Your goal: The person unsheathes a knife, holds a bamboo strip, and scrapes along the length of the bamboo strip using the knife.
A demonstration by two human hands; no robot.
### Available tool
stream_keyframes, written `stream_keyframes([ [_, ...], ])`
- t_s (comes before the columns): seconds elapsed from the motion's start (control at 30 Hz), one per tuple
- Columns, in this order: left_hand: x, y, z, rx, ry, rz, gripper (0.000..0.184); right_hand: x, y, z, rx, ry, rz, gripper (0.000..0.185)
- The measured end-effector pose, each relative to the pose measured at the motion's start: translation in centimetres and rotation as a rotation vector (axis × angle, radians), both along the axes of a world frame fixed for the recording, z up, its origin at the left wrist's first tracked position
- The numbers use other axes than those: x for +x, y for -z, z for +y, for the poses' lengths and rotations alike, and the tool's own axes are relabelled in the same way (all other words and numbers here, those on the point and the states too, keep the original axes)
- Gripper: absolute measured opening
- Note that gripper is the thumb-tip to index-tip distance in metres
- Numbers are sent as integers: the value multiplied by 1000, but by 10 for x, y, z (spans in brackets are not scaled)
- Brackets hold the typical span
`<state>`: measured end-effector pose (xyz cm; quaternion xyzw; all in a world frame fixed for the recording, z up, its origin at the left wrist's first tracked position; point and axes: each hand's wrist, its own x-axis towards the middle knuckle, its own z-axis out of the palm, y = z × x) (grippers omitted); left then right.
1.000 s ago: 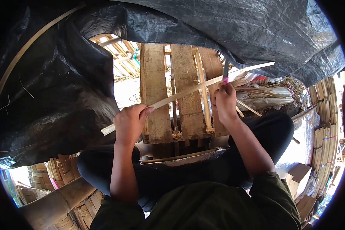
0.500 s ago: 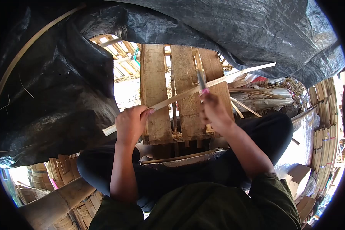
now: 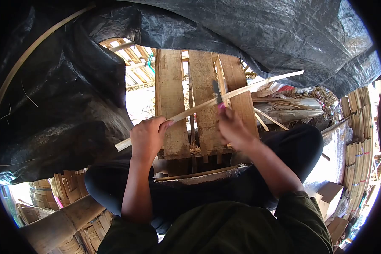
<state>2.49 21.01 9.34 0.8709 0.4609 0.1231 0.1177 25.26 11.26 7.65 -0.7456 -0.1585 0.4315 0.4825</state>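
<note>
Wooden strip (image 3: pixel 194 110) — left fingers (image 3: pixel 157 122) curled round it, right fingers (image 3: pixel 225 117) wrapped about knife (image 3: pixel 216 87)

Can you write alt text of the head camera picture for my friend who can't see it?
A person's left hand grips a long, pale strip while the right hand holds a knife across it. Wooden boards lie beneath, and dark sheeting spreads across the top of the picture.
</note>
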Motion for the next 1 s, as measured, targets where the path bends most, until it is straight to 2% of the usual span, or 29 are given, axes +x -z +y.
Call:
stream_keyframes([
  [0.03, -1, 2, 1, 14, 13, -7, 35, -7, 1, -1, -105, -209, 8, 23],
  [0.07, -2, -1, 3, 15, 14, -9, 35, 0, -15, 2, -120, -236, 124, 22],
  [0.1, -2, -6, 4, -26, -4, -2, 35, 10, -15, 4, -122, -235, 123, 22],
  [0.17, 0, -10, 3, -70, -23, 7, 35, 31, -16, 8, 194, 112, 229, 18],
  [0.23, 3, -11, 0, 28, -2, 7, 35, 31, -21, 9, 175, 201, 161, 17],
  [0.3, 3, -1, 0, 40, 4, 11, 35, 3, -25, 2, -146, -138, 113, 15],
  [0.37, 2, 2, 2, 54, 17, 14, 35, -6, -23, 0, -167, -217, 101, 14],
  [0.43, 0, -1, 4, 30, 10, -32, 35, 14, -27, 3, -77, -110, 293, 14],
  [0.5, 3, -5, 2, 32, 12, -21, 35, 31, -17, 5, 130, 111, 183, 18],
  [0.57, 7, -4, -1, 38, 11, -18, 34, 20, -4, 6, 100, 175, -13, 18],
  [0.6, 8, -1, -4, 50, 22, -4, 34, 7, -7, 2, 103, 173, -16, 18],
  [0.67, 8, 1, -3, 66, 33, 13, 33, -18, -17, -6, -75, -296, 119, 20],
  [0.7, 6, 2, -1, 38, 26, -11, 33, -14, -22, -5, -74, -296, 120, 20],
  [0.77, 6, 1, 0, 9, 21, -35, 33, 7, -29, 1, 2, -92, 237, 22],
  [0.8, 8, -2, -1, 26, 20, -38, 33, 17, -21, 4, 76, 31, 213, 28],
  [0.83, 9, -3, -3, 41, 19, -42, 34, 14, -13, 4, 73, 31, 214, 28],
  [0.9, 12, -1, -6, 30, 27, -8, 33, -3, -8, 4, 38, 5, -45, 35],
  [0.93, 13, -1, -7, 21, 35, 27, 32, -13, -15, -4, -76, -238, 154, 40],
  [1.0, 8, 7, -1, 18, 42, -16, 32, -10, -27, -3, -79, -274, 252, 40],
])
